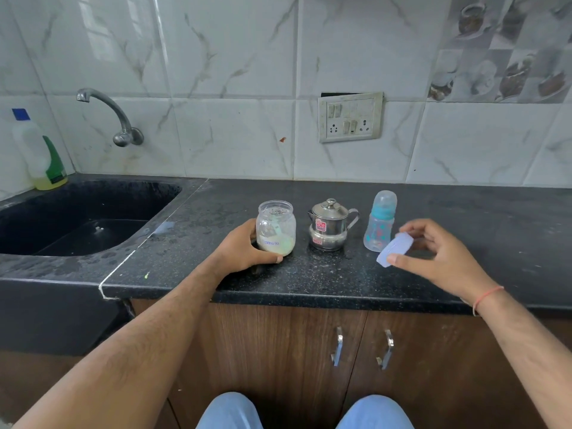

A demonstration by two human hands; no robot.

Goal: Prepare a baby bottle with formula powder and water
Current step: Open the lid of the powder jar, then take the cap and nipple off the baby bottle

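My left hand (247, 247) hugs the clear plastic powder jar (275, 228) so it stays put. My right hand (433, 252) pinches its round pale-purple lid (395, 249) — off, so I can scoop.

Left hand (244, 249) hides the jar's (276, 227) near-left side; its label unreadable
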